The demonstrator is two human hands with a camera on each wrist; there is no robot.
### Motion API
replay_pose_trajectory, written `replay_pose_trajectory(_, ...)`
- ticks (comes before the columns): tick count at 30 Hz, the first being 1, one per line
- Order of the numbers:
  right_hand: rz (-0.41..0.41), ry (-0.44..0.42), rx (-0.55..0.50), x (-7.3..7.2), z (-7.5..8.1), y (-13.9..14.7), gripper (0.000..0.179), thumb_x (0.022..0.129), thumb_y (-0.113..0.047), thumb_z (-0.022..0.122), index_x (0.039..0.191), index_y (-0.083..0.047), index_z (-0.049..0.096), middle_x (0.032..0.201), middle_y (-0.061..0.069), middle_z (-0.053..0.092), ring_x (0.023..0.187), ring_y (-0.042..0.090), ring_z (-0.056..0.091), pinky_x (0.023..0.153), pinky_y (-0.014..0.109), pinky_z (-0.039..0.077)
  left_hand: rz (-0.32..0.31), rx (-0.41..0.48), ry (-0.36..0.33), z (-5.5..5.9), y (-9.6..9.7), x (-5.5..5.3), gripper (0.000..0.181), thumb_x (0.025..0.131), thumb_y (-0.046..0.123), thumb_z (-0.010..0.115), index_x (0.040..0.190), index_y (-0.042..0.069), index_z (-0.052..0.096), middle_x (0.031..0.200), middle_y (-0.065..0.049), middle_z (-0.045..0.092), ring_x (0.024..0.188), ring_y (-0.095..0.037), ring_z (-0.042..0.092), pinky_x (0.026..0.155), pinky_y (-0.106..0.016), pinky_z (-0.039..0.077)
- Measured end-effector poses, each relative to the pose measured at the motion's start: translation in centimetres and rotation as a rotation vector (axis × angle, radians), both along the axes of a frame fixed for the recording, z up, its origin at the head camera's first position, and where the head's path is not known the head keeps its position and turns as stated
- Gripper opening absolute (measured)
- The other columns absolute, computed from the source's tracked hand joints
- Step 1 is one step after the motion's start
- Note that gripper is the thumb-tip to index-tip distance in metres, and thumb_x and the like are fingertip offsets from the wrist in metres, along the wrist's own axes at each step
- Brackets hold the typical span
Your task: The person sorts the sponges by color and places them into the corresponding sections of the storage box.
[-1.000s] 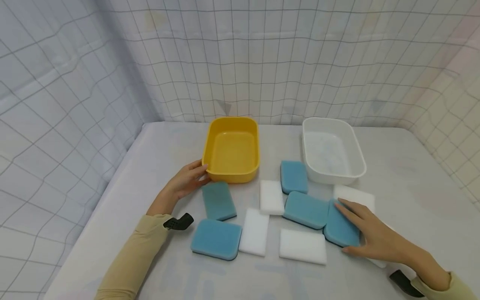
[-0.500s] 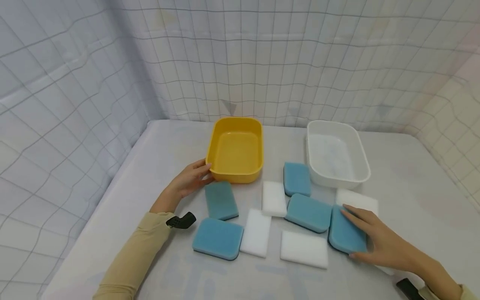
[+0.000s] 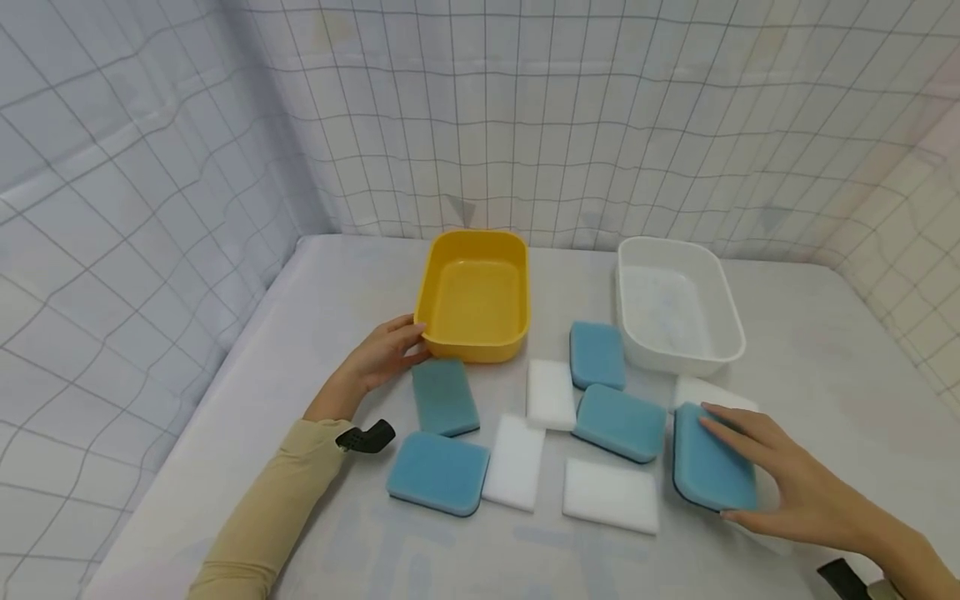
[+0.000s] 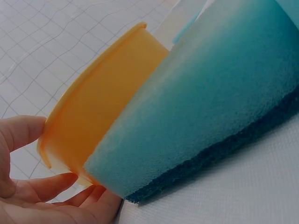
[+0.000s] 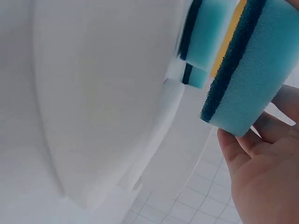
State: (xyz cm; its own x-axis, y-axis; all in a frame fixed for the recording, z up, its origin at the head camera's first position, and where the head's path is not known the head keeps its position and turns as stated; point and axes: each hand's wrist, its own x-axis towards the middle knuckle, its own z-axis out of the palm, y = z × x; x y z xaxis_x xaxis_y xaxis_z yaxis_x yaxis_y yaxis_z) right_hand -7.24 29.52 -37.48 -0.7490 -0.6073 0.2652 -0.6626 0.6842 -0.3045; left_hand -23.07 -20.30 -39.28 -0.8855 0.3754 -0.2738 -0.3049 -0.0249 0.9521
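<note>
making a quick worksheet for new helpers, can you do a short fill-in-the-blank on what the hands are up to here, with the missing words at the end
1. The left hand touches a tub whose colour is ____.
2. The right hand holds a sponge that is not white but ____.
3. In the head view, the white tub stands to the ____ of the other one.

Missing words: yellow; blue; right.

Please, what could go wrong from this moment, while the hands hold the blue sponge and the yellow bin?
The blue sponge is pinched at its edges by the right hand, so it might slip. The white block behind it is close and could be nudged. If the left hand pulls the yellow bin nearer, it might shift the teal sponge just in front.
</note>
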Motion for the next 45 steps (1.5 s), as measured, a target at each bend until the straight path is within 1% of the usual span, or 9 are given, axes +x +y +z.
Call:
replay_pose_trajectory(7, 0.12, 0.059, -0.097, -1.5, 0.9, -0.6, 0.1, 0.051, -0.021, 0.091, 0.137, 0.003, 0.044, 0.144, 0.017, 0.038, 0.137, 0.006, 0.025, 0.103, 0.002, 0.022, -0.016, -0.001, 0.015, 0.3, -0.1, -0.6, 0.055, 0.102, 0.023, 0.037, 0.15, 0.005, 0.016, 0.156, -0.014, 0.021, 0.143, -0.031, 0.023, 0.117, -0.048, 0.026)
replay_pose_trajectory(10, 0.142, 0.064, -0.092, -2.4, 1.5, -1.0, 0.099, 0.053, -0.022, 0.09, 0.137, 0.003, 0.044, 0.144, 0.018, 0.037, 0.137, 0.007, 0.025, 0.104, 0.002, 0.022, -0.03, -0.003, 0.03, 0.5, -0.2, -0.8, 0.056, 0.102, 0.024, 0.037, 0.15, 0.005, 0.016, 0.156, -0.014, 0.021, 0.142, -0.031, 0.023, 0.117, -0.047, 0.026)
replay_pose_trajectory(14, 0.127, 0.036, -0.058, -3.7, 2.0, -1.7, 0.098, 0.056, -0.023, 0.089, 0.139, 0.0, 0.042, 0.146, 0.014, 0.035, 0.137, 0.003, 0.022, 0.103, 0.001, 0.02, -0.033, 0.003, 0.029, 0.5, -0.2, -1.0, 0.055, 0.102, 0.024, 0.037, 0.15, 0.004, 0.018, 0.155, -0.015, 0.022, 0.142, -0.03, 0.024, 0.117, -0.047, 0.026)
replay_pose_trajectory(18, 0.182, 0.084, -0.1, -5.3, 2.2, -2.7, 0.097, 0.056, -0.023, 0.089, 0.138, 0.001, 0.043, 0.144, 0.017, 0.038, 0.138, 0.007, 0.024, 0.104, 0.002, 0.021, -0.033, 0.002, 0.028, 0.4, -0.3, -1.0, 0.055, 0.102, 0.025, 0.037, 0.149, 0.004, 0.018, 0.155, -0.015, 0.022, 0.141, -0.03, 0.025, 0.117, -0.048, 0.026)
replay_pose_trajectory(22, 0.236, 0.097, -0.119, -6.5, 2.3, -3.9, 0.094, 0.06, -0.023, 0.087, 0.139, 0.001, 0.042, 0.144, 0.016, 0.038, 0.138, 0.007, 0.025, 0.106, 0.003, 0.02, -0.035, -0.009, 0.02, 0.3, -0.5, -0.8, 0.054, 0.102, 0.025, 0.037, 0.149, 0.003, 0.019, 0.154, -0.015, 0.022, 0.141, -0.029, 0.025, 0.117, -0.048, 0.027)
replay_pose_trajectory(25, 0.243, 0.086, -0.104, -7.1, 2.2, -4.6, 0.093, 0.061, -0.023, 0.086, 0.14, -0.001, 0.041, 0.145, 0.013, 0.037, 0.137, 0.004, 0.025, 0.106, 0.002, 0.019, -0.049, -0.01, 0.016, 0.2, -0.6, -0.5, 0.054, 0.103, 0.024, 0.037, 0.149, 0.003, 0.018, 0.155, -0.015, 0.022, 0.142, -0.03, 0.024, 0.117, -0.049, 0.026)
replay_pose_trajectory(32, 0.254, 0.092, -0.103, -8.6, 2.4, -5.8, 0.094, 0.061, -0.02, 0.086, 0.141, -0.001, 0.04, 0.145, 0.015, 0.037, 0.136, 0.01, 0.027, 0.106, 0.004, 0.02, -0.07, -0.005, 0.015, 0.1, -0.7, -0.2, 0.057, 0.102, 0.026, 0.039, 0.149, 0.003, 0.018, 0.155, -0.016, 0.021, 0.143, -0.03, 0.022, 0.117, -0.048, 0.026)
replay_pose_trajectory(39, 0.243, 0.088, -0.079, -9.8, 2.7, -6.6, 0.096, 0.061, -0.021, 0.086, 0.143, -0.004, 0.038, 0.146, 0.015, 0.036, 0.136, 0.007, 0.026, 0.104, 0.003, 0.019, -0.067, -0.011, 0.02, -0.1, -0.6, -0.1, 0.057, 0.101, 0.028, 0.041, 0.149, 0.004, 0.019, 0.153, -0.015, 0.024, 0.14, -0.029, 0.027, 0.117, -0.047, 0.027)
replay_pose_trajectory(45, 0.259, 0.104, -0.065, -11.3, 3.0, -7.6, 0.096, 0.06, -0.022, 0.086, 0.142, -0.003, 0.039, 0.147, 0.016, 0.036, 0.136, 0.011, 0.027, 0.108, 0.004, 0.016, -0.062, -0.003, 0.02, -0.4, -0.4, 0.1, 0.059, 0.101, 0.03, 0.042, 0.149, 0.005, 0.019, 0.154, -0.014, 0.023, 0.138, -0.026, 0.029, 0.117, -0.047, 0.027)
